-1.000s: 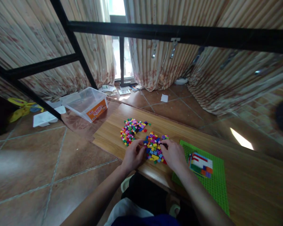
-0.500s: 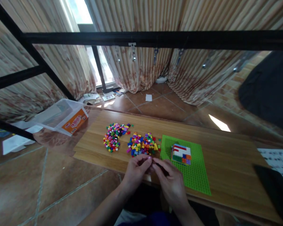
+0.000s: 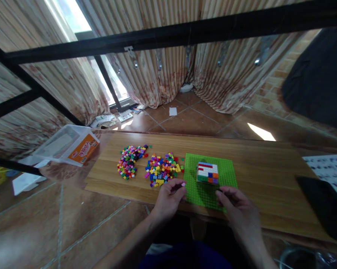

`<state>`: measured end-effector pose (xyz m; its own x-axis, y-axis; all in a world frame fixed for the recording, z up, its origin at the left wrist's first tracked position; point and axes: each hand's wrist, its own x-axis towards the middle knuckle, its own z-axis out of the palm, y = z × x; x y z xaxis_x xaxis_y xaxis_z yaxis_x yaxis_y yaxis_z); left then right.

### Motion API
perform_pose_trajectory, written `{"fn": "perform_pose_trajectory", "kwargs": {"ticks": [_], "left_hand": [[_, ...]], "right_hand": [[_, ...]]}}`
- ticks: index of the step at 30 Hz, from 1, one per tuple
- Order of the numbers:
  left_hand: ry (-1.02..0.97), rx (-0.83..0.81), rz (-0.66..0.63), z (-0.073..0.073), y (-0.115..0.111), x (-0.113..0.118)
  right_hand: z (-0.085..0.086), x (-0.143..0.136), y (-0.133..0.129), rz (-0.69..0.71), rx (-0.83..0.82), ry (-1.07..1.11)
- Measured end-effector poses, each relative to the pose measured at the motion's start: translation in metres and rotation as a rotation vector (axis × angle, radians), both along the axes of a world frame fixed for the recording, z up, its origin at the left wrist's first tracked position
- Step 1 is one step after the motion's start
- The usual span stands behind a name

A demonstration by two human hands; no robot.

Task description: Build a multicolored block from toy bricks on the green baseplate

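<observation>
A small pink brick [image 3: 183, 184] is pinched in the fingertips of my left hand [image 3: 171, 196], beside the left edge of the green baseplate [image 3: 202, 200]. My right hand [image 3: 237, 203] is closed over the baseplate's front right part, with a small dark piece at its fingertips, too small to name. On the baseplate stands a block of bricks [image 3: 207, 172] with a white, red, green, blue, orange and purple top. Left of the baseplate lie two piles of loose bricks, one nearer [image 3: 162, 168] and one farther left [image 3: 127, 160].
A clear plastic box [image 3: 70, 144] with an orange label stands at the wooden table's [image 3: 269, 179] left end. At the right end lie a dark flat object [image 3: 321, 205] and a printed sheet [image 3: 329, 175]. A black metal bar [image 3: 168, 35] crosses the upper view.
My hands have moved apart. The right one went right, over the baseplate's front part, while the left stayed near the nearer pile. The camera view has tilted and shifted.
</observation>
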<state>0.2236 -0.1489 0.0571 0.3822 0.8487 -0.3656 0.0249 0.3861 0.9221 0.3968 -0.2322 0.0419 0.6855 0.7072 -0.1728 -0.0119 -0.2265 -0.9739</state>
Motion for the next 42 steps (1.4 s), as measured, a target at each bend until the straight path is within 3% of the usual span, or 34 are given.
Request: {"fn": "perform_pose_trajectory", "kwargs": {"ticks": [9,14,19,24,30,33,42], "left_hand": [[0.079,0.117,-0.014,-0.011,-0.002,0.003],[0.134,0.227,-0.031,-0.023,-0.002,0.002],[0.231,0.359,-0.078,-0.032,-0.003,-0.003],[0.276,0.402,-0.096,-0.035,-0.003,-0.006],[0.292,0.445,-0.119,-0.036,-0.004,-0.007],[0.296,0.472,-0.121,-0.037,-0.005,-0.007],[0.296,0.498,-0.12,-0.042,-0.005,-0.008]], "right_hand": [[-0.002,0.007,-0.002,0.055,0.047,0.045],[0.008,0.025,0.007,0.163,0.069,-0.302],[0.021,0.036,0.032,0.324,0.097,-0.704],[0.02,0.044,0.052,0.531,0.071,-0.883],[0.011,0.049,0.058,0.605,0.092,-0.99],[0.009,0.049,0.058,0.585,0.122,-0.97],[-0.006,0.045,0.052,0.342,0.222,-0.753]]}}
